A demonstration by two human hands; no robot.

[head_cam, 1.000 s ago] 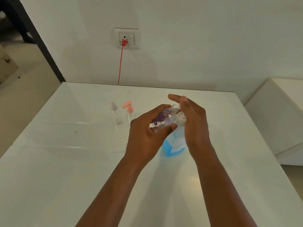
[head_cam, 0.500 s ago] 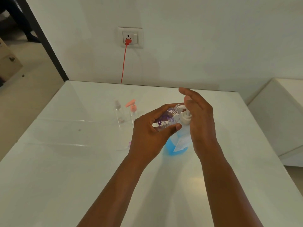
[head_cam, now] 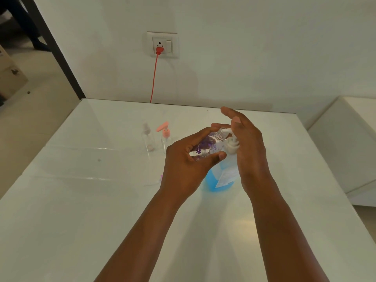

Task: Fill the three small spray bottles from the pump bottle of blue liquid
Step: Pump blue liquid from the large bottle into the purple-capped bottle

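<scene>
Pump bottle [head_cam: 218, 176] of blue liquid stands upright on the white worktop [head_cam: 81, 210], about centre, and from the head view the left hand [head_cam: 187, 165] wraps a small clear spray bottle [head_cam: 205, 147] with purple flowers, tilting its open neck right up to the pump's white spout [head_cam: 226, 130]. The right hand [head_cam: 249, 147] sits over the pump head, fingers straight and apart, palm pressing rather than gripping. That little bottle looks light, thin-walled and slick, so a hold round its middle seems wise; the big one looks heavy enough to stay put under a push. Further back on the left, well apart from the action, two more small bottles wait: a clear one [head_cam: 147, 137] and one with a pink pump top [head_cam: 165, 135]. A red cord [head_cam: 154, 78] hangs from the wall socket [head_cam: 162, 45]. Nothing blocks the spout.
</scene>
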